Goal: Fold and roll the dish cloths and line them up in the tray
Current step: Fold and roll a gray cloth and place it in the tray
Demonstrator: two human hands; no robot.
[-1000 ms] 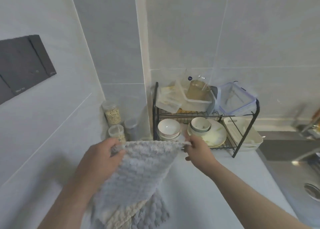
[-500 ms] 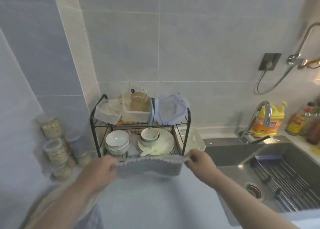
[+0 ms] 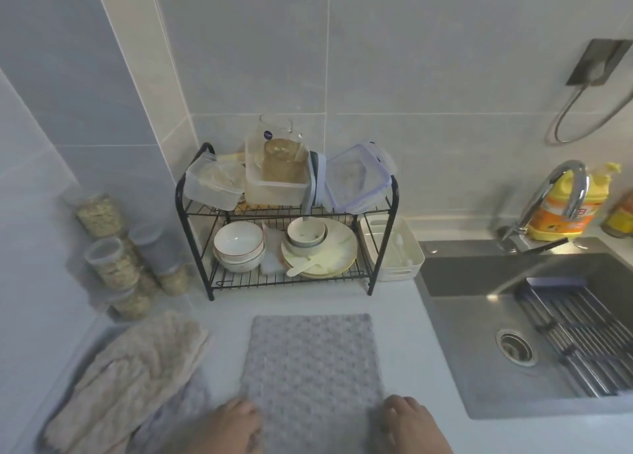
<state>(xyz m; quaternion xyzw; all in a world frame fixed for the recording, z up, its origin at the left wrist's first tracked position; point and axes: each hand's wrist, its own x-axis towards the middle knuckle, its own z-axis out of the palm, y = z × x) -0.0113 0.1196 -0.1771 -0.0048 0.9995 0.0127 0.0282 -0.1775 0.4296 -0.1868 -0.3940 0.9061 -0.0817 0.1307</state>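
Head view: grey dish cloth (image 3: 310,361) lies flat at your 12 o'clock, squared up for folding. Your left hand (image 3: 229,426) and right hand (image 3: 411,426) sit on its near corners; pinching or pressing, can't tell. Tray (image 3: 394,273) waits at 1 o'clock, beige cloths (image 3: 126,378) at 10.

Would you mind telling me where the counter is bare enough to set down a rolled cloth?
Bare countertop runs between the dish rack and the far edge of the grey cloth, and a strip lies between that cloth and the sink. The left side is crowded with beige cloths and jars.
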